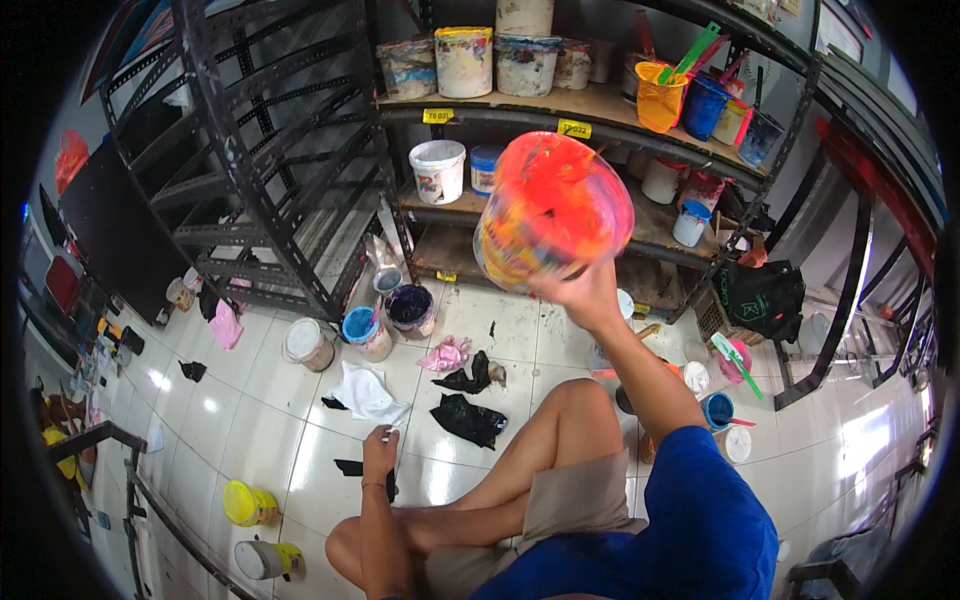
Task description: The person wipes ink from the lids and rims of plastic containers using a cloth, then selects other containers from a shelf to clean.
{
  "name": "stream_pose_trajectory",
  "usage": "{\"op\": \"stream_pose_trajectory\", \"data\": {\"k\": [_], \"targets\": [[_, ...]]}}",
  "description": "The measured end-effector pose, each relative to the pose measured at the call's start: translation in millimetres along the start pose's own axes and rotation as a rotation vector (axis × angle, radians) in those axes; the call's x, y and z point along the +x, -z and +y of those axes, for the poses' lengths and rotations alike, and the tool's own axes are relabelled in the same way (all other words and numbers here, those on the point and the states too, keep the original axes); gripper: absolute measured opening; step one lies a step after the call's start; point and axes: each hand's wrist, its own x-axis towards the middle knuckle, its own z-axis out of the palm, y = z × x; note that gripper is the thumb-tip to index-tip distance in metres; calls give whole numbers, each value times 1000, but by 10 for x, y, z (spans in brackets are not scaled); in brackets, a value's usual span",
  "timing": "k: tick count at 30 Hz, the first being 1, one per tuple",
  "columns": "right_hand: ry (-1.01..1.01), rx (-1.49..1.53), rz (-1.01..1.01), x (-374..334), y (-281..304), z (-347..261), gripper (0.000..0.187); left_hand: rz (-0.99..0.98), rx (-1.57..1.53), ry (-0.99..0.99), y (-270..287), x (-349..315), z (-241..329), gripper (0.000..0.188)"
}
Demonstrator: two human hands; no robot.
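My right hand (pixel 578 295) is raised in front of the shelves, gripping a paint bucket (pixel 553 205) low on its side. Red-orange paint coats the bucket's top, and its mottled, multicoloured side is smeared by motion. My left hand (pixel 381 450) hangs low over the floor, fingers curled, with a small white bit at the fingertips that I cannot make out. Just beyond it lies a white cloth (pixel 368 394). Black plastic scraps (pixel 468 421) and a crumpled pink piece (pixel 445 355) are spread on the tiles ahead of my crossed legs.
Paint-stained buckets (pixel 464 62) and an orange jug (pixel 660 97) fill the metal shelf ahead. Open tubs of blue paint (pixel 367 333) and dark paint (pixel 411 311) stand on the floor. Yellow containers (pixel 249 503) are at left; a blue-paint cup (pixel 717 410) sits at right.
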Motion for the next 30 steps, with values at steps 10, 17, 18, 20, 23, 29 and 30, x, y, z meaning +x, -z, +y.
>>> {"op": "stream_pose_trajectory", "data": {"k": [10, 17, 18, 20, 23, 29, 30], "targets": [[-669, 932, -155, -330, -269, -48, 73, 8, -17, -111, 94, 40, 246, 33], [-649, 978, -254, -492, -404, -102, 77, 27, -73, -155, 163, 29, 323, 33], [-651, 971, -273, -507, -418, -110, 78, 30, -59, -169, 177, 30, 337, 33], [-654, 972, -315, -528, -488, -132, 80, 52, -81, -162, 221, 23, 310, 32], [-645, 925, -364, -561, -513, -172, 83, 50, -167, -154, 258, 27, 481, 33], [-557, 690, -417, -707, -730, -220, 84, -95, -607, -222, 463, -145, 922, 57], [-548, 620, -418, -720, -796, -332, 86, -115, -682, -290, 489, -211, 993, 66]]}}
